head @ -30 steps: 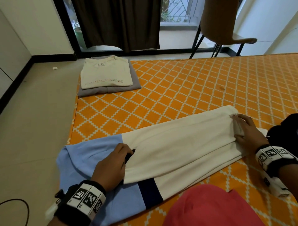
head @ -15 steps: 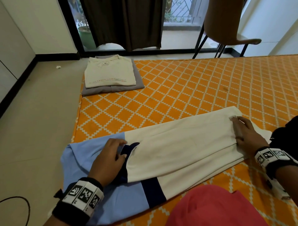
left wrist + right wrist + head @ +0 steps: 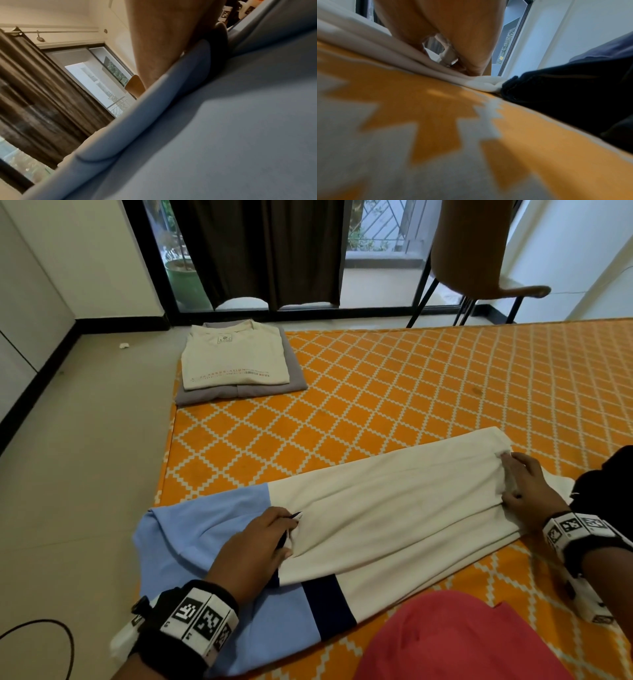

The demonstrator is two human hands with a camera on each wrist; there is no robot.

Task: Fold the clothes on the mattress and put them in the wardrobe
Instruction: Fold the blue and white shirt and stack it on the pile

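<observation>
Here, nothing that holds things is in view; the clothes lie straight on the orange-patterned mattress (image 3: 394,385). A long garment (image 3: 383,508), cream with a light blue end and a navy band, lies across its near part, the blue end reaching past the mattress's left edge over the floor (image 3: 85,457). The left hand (image 3: 251,546) sits where blue meets cream, fingers curled and pinching a cream fold with a dark strip showing at the fingertips. The right hand (image 3: 527,491) grips the bunched cream end at the far right, fingers curled round it. At the mattress's far left corner a folded cream shirt (image 3: 234,357) lies on a folded grey garment (image 3: 294,378), well apart from the hands. A black garment (image 3: 606,474) lies just beside the right hand, and a red cloth (image 3: 459,638) covers the near edge.

The left wrist view shows only blurred blue folds (image 3: 223,135) close up, plus a dark curtain (image 3: 42,94) and window. The right wrist view sits low on the mattress (image 3: 436,108) and shows the cream fabric (image 3: 385,51) clamped in the right hand (image 3: 462,40), with the black garment (image 3: 565,94) touching the cream end.

Bare patterned mattress lies between the long garment and the folded stack, and a chair (image 3: 479,251) stands beyond the far edge
</observation>
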